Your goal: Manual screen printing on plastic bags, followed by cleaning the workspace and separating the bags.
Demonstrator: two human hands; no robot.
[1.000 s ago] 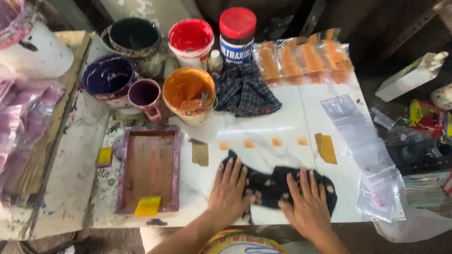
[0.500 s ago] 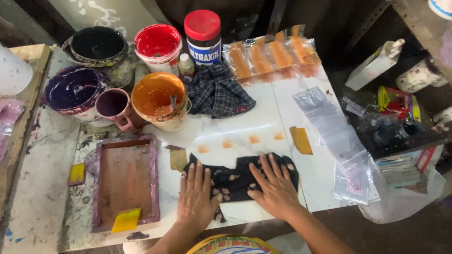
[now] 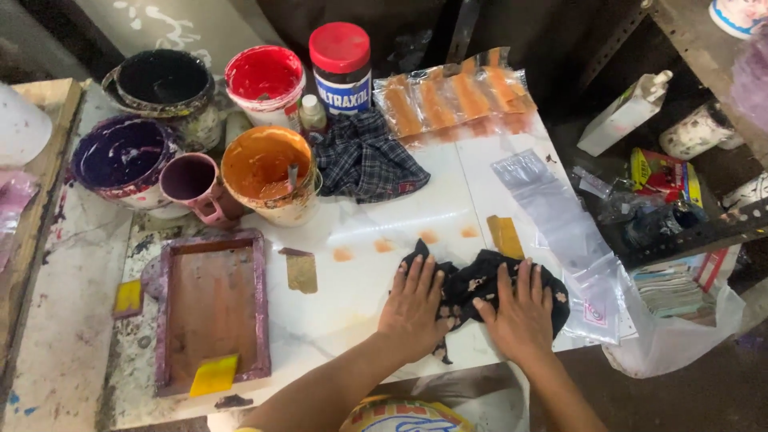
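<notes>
Left hand point(image 3: 416, 302): open, palm down, fingers spread, pressing the left part of the dark patterned cloth point(image 3: 480, 286).
Right hand point(image 3: 520, 310): open, flat on the cloth's right part, just beside the left hand.
Cloth: bunched under both hands on the white worktop point(image 3: 384, 224).
Beyond the fingertips: three orange smudges point(image 3: 384, 246), plaid rag point(image 3: 364, 160), orange paint tub point(image 3: 268, 172).
Left of the left hand: wooden screen frame point(image 3: 210, 308), yellow squeegee point(image 3: 214, 374) at its near end.
Right of the right hand: clear plastic bags point(image 3: 568, 232).
</notes>
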